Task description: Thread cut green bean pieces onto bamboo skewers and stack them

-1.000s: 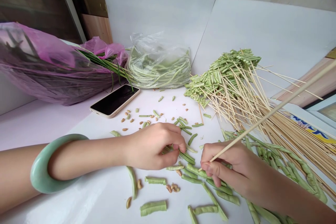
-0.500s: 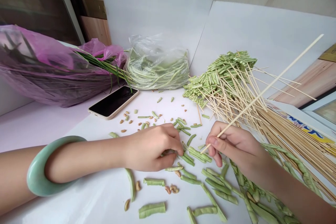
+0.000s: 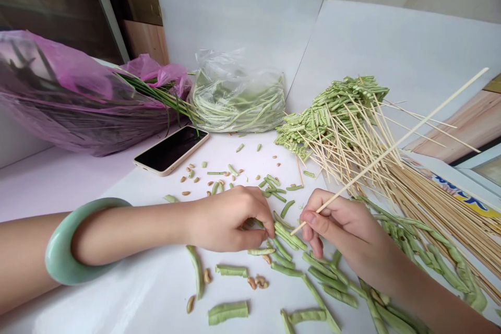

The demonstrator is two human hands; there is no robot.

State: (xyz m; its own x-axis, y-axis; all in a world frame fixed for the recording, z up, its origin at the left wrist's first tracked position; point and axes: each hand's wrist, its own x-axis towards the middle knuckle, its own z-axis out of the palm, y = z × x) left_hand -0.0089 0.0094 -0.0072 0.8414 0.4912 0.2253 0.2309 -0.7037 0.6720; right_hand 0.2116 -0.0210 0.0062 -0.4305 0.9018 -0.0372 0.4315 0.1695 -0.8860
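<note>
My left hand [image 3: 238,219], with a green bangle [image 3: 64,250] at the wrist, is closed low over the table; its fingertips meet at cut green bean pieces, and what they pinch is partly hidden. My right hand [image 3: 336,222] pinches a thin wooden skewer [image 3: 376,159] between thumb and fingers. The skewer slants up to the right, its lower tip close to a small group of bean pieces [image 3: 289,235] beside my left fingertips. More bean pieces [image 3: 228,313] and brown seeds [image 3: 258,282] lie scattered around both hands.
A phone [image 3: 172,150] lies behind my left hand. Further back are a pink bag [image 3: 78,99] of greens and a clear bag [image 3: 238,99] of long beans. Skewered beans [image 3: 332,109] are piled at the right, near bare skewers [image 3: 438,209]. Long beans [image 3: 442,266] lie by my right forearm.
My right hand and the skewer have moved slightly left and down, bringing the tip nearer my left fingertips. My left hand has barely shifted. The whole view has shifted a little.
</note>
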